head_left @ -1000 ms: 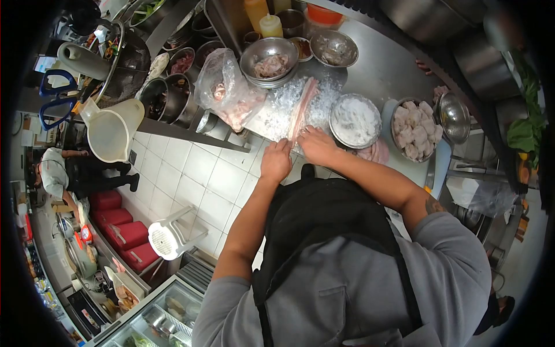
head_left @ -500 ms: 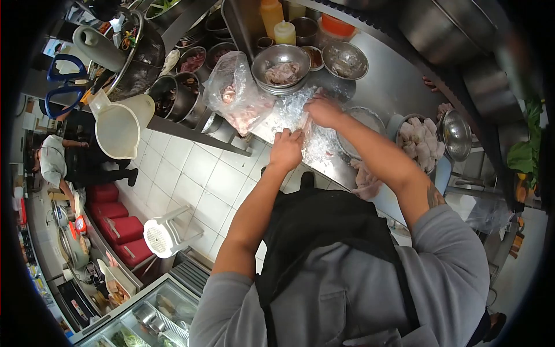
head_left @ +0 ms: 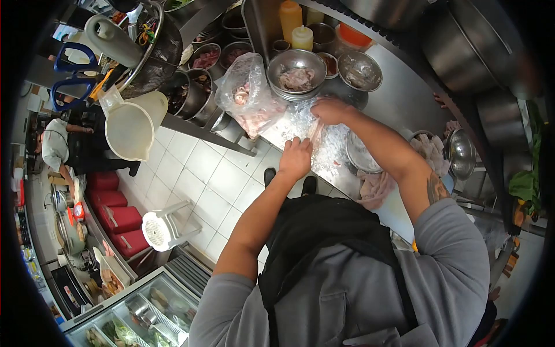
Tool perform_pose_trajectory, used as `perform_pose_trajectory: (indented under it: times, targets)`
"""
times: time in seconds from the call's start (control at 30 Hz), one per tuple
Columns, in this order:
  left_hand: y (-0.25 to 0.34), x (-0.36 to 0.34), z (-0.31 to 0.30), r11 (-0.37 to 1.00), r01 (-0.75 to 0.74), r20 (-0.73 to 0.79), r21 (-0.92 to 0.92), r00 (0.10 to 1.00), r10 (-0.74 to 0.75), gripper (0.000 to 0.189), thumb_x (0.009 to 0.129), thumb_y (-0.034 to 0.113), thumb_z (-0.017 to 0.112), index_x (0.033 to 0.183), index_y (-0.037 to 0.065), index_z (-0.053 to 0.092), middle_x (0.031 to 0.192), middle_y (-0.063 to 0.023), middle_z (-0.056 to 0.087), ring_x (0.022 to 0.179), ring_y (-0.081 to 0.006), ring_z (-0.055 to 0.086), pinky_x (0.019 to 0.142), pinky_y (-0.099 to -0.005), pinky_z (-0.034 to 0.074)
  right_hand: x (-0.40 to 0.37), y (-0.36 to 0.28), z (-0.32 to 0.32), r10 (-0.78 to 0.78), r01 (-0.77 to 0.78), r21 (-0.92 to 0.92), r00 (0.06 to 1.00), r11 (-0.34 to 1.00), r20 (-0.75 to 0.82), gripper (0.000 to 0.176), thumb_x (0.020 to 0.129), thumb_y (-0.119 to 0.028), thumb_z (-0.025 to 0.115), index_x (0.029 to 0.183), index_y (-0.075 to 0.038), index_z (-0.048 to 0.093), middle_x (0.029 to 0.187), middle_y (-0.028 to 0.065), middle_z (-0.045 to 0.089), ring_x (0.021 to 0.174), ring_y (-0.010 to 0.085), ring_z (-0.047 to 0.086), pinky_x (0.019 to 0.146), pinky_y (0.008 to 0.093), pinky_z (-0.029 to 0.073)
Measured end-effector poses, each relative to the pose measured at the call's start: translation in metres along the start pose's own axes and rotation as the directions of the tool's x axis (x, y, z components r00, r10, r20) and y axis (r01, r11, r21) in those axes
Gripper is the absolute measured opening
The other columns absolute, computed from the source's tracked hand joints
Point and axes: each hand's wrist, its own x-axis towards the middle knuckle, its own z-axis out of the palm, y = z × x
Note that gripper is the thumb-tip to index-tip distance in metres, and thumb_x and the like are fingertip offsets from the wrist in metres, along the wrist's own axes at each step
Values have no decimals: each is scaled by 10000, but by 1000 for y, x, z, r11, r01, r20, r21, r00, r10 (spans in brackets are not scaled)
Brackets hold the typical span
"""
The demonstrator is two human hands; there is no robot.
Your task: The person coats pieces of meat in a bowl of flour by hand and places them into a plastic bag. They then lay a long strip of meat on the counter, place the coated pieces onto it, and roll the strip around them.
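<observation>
Working a Pale Strip on the Powdered Counter

Left hand [head_left: 296, 157]: bent fingers, held close together, at the near end of the pale strip [head_left: 315, 130]. I cannot tell whether they pinch it. The strip lies on the white-dusted counter [head_left: 336, 151], running away from me between my hands. To its right are a limp pink piece [head_left: 376, 188] and, just beyond, a round dish [head_left: 359, 155], partly hidden by my right forearm.

Right hand [head_left: 332, 110]: fingers curled downward at the strip's far end; fingertip contact cannot be determined.

Left of the strip sits a clear plastic bag [head_left: 247, 87] with meat. Farther back: stacked metal bowls [head_left: 296, 73], the top one holding meat; another metal bowl [head_left: 359, 70] to their right; a yellow squeeze bottle [head_left: 302, 39] behind.
</observation>
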Motion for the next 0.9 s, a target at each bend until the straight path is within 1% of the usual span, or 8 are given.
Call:
perform_pose_trajectory:
  times: [0.17,0.3,0.37,0.57,0.67,0.77,0.87,0.9]
  targets:
    - [2,3,0,1000,3,-42,-20,999,-4,389,801,96,553,1175,27,635,1340,-104,569,1147,-293,505,944,-428,397,1,6,0,110,-121,-60,982,991,-153,160,778,-177,683,911,-89,671,1060,114,680,1151,336,579,1027,449,436]
    - [2,10,4,999,-50,-106,-11,993,49,434,809,105,546,1229,24,620,1377,-98,549,1180,-295,487,962,-430,388,-10,5,3,-16,14,-32,996,999,-82,172,784,-201,684,909,-84,672,1080,107,675,1142,345,578,1041,449,425]
    - [0,11,3,999,-41,-9,-2,999,41,452,813,108,544,1251,22,612,1366,-90,552,1178,-293,487,961,-431,386,-11,8,9,-82,80,-42,994,996,-67,176,783,-208,687,905,-82,670,1074,105,675,1132,348,582,1038,449,427]
    - [2,10,0,1000,-7,18,27,1000,7,445,823,121,533,1247,11,611,1310,-83,569,1163,-288,492,950,-430,386,-6,15,18,-77,68,-81,992,994,-104,168,794,-165,657,925,-60,657,1027,138,674,1093,352,601,1026,459,434]
    - [5,9,3,999,3,5,47,1000,-3,436,829,127,528,1239,7,612,1304,-86,571,1160,-286,494,950,-431,386,-5,16,10,11,-14,-74,999,997,-41,174,800,-127,624,951,-44,648,1041,154,669,1087,352,604,998,457,450]
    - [5,7,6,999,8,-7,45,1000,-8,435,834,128,525,1241,6,612,1305,-89,571,1159,-283,496,953,-432,385,-8,25,21,98,-145,-112,932,983,-349,182,800,-99,596,966,-45,647,1051,151,669,1089,343,604,964,446,471]
    - [6,5,5,999,11,-22,37,1000,-10,433,837,129,523,1242,5,612,1305,-90,571,1158,-281,498,955,-432,384,-14,16,10,192,-239,-99,919,966,-344,187,796,-88,588,970,-51,647,1068,134,669,1096,326,602,961,435,478]
    - [5,5,4,999,12,-27,35,1000,-11,432,838,129,522,1242,4,613,1305,-91,572,1158,-280,499,955,-432,384,-17,14,10,115,-146,-107,962,984,-249,195,794,-87,587,975,-53,651,1078,127,668,1094,324,603,961,435,480]
